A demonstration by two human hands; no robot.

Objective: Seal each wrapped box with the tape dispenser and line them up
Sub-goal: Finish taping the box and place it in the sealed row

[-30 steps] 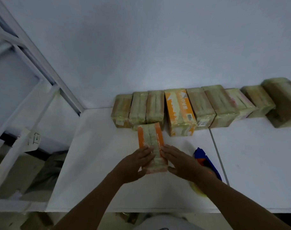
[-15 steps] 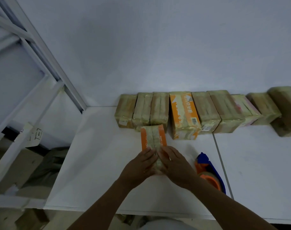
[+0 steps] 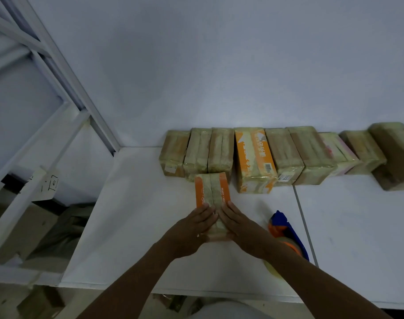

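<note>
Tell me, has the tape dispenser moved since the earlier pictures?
No. The tape dispenser lies at the same place, just left of the table seam.

Dim, cool light lies evenly over everything, with no glare and only faint, soft-edged shadows on the counter [image 3: 138,226], the palest surface here. The left hand [image 3: 191,229] and right hand [image 3: 242,229] come out dark and underexposed (skin detail is mostly lost). Wide-angle distortion bows the shelf frame [image 3: 66,72] and the row of wrapped boxes [image 3: 283,153] toward the edges, where focus softens and print smears.
</note>
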